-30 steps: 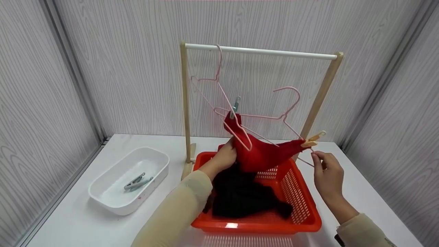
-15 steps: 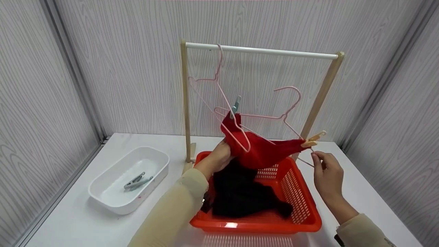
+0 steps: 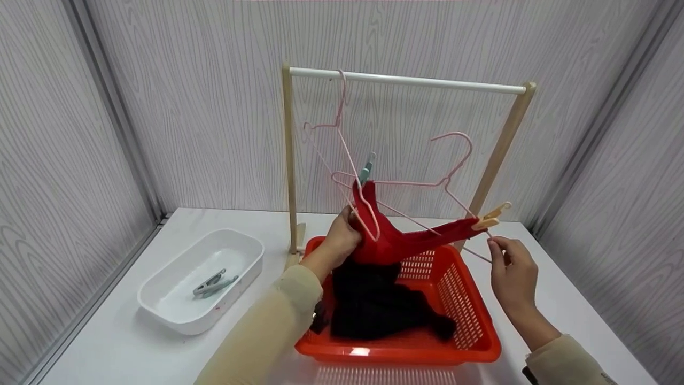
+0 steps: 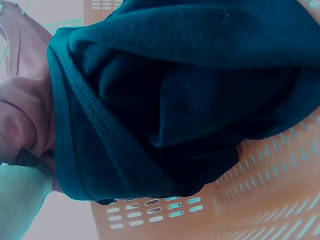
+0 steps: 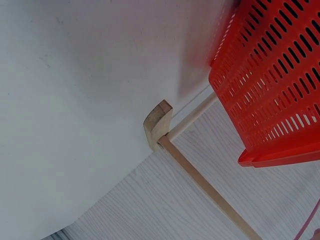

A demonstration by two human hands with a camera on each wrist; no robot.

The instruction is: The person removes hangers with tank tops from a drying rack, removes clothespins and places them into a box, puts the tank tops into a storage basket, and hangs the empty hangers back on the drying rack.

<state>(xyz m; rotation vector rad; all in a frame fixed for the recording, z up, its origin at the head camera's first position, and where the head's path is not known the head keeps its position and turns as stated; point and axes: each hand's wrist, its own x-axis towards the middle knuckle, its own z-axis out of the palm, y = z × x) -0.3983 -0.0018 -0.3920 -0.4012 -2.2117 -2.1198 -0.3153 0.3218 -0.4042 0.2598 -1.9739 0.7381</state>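
A red garment (image 3: 387,243) is clipped to a pink hanger (image 3: 409,183) by a grey-green clothespin (image 3: 366,172) on the left and a yellow clothespin (image 3: 489,219) on the right. My left hand (image 3: 339,240) grips the garment's left side, its fingertips partly hidden by cloth. With thumb and fingers, my right hand (image 3: 513,270) pinches the hanger's lower right corner. Another pink hanger (image 3: 348,147) hangs from the rack's bar and overlaps the garment in the head view. Dark cloth (image 4: 200,100) fills most of the left wrist view.
Below the garment, a red basket (image 3: 483,326) holds black cloth (image 3: 379,313). Behind it stands a wooden rack (image 3: 502,144) with a white bar (image 3: 406,80). On the left, a white tray (image 3: 160,305) contains grey-green clothespins (image 3: 214,286). Wood-patterned walls enclose the table.
My left hand has shifted slightly left and up, and the garment is drawn out longer between its clips. The held hanger has tipped a little right. The hanging hanger has swung slightly.
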